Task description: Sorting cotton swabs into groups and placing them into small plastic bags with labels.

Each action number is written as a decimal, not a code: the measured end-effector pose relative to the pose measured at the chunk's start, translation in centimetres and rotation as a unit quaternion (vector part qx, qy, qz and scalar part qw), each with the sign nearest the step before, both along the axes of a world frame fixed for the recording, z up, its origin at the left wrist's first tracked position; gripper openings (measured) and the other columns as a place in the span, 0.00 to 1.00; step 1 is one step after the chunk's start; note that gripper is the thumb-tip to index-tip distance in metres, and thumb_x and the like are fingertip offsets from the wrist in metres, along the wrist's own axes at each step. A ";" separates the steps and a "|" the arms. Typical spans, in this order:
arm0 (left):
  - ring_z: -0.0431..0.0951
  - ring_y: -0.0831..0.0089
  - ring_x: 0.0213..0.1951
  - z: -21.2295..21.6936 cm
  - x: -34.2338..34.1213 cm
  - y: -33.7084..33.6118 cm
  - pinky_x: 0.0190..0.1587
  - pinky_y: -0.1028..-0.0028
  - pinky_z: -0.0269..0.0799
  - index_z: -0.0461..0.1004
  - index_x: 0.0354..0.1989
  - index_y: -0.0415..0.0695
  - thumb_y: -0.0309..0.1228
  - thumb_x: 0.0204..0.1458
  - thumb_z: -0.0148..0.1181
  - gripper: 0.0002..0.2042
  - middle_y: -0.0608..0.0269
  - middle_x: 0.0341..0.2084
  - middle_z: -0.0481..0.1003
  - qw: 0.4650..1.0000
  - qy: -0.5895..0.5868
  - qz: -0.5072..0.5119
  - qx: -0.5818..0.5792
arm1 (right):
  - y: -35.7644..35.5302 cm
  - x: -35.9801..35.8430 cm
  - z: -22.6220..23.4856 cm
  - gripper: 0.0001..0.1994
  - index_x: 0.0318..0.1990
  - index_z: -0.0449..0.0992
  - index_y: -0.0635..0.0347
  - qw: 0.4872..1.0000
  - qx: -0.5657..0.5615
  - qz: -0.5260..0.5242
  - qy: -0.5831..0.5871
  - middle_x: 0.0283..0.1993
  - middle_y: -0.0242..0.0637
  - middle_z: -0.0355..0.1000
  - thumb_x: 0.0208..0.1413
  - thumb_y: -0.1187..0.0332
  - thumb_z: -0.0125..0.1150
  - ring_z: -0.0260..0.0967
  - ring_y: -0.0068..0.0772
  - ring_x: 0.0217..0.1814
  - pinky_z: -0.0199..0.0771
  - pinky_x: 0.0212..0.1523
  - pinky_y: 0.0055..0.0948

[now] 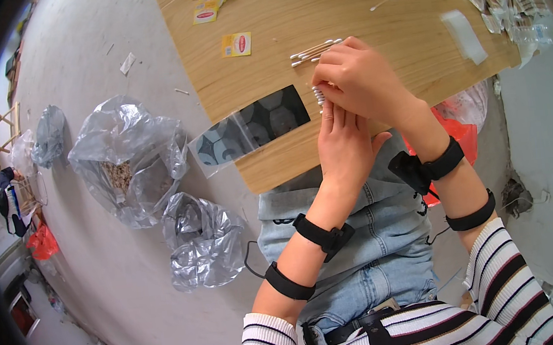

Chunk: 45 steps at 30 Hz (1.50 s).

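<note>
Near swabs [318, 94] are seemingly being aligned by left hand [342, 147] and right hand [362, 80], grips indiscernible, with squaring needed next.

White-tipped cotton swabs [319, 95], side by side

On the grey floor [120, 290] to your left sits a large clear plastic bag [94, 141], its mouth open — you can see brown bits [117, 178] inside. Just beside it, nearer you, is a smaller crumpled bag [207, 247], also see-through. Farther left you have a greyish bag [49, 137], a small red bag [42, 243] and a pale wooden frame [9, 126]. A white scrap [128, 63] lies beyond the large bag. To your right, below the edge of the table [275, 162], shows a bright red bag [463, 137] — partly hidden, with whitish plastic [475, 103] against it.
</note>
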<state>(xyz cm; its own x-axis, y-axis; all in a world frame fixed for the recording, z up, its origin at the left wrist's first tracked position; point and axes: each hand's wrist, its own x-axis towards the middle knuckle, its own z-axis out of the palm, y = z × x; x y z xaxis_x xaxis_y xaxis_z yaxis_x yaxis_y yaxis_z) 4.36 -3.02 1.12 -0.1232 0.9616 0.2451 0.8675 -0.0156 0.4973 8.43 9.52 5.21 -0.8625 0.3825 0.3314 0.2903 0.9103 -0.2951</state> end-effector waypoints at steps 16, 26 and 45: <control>0.59 0.50 0.66 0.0 0.3 0.1 0.71 0.55 0.48 0.67 0.58 0.33 0.51 0.45 0.64 0.38 0.44 0.59 0.66 1.000 0.006 0.009 0.000 | 0.9 -0.2 0.5 0.04 0.26 0.74 0.54 0.997 0.044 -0.059 -0.002 0.29 0.30 0.74 0.48 0.68 0.62 0.71 0.33 0.37 0.68 0.47 0.30; 0.58 0.54 0.67 -0.5 0.5 0.0 0.72 0.55 0.47 0.64 0.62 0.34 0.51 0.44 0.64 0.40 0.46 0.61 0.64 0.999 0.037 -0.003 -0.037 | -0.2 -2.2 -0.4 0.03 0.25 0.73 0.56 0.994 0.100 -0.015 -0.051 0.27 0.32 0.73 0.47 0.70 0.60 0.71 0.33 0.35 0.67 0.46 0.30; 0.45 0.52 0.73 3.4 -2.8 -0.2 0.72 0.53 0.37 0.44 0.70 0.30 0.57 0.52 0.58 0.50 0.42 0.70 0.49 0.999 0.009 0.011 -0.043 | -4.5 23.3 3.1 0.03 0.35 0.75 0.60 0.910 -0.091 -0.373 -0.155 0.38 0.41 0.72 0.53 0.73 0.56 0.69 0.46 0.47 0.64 0.51 0.40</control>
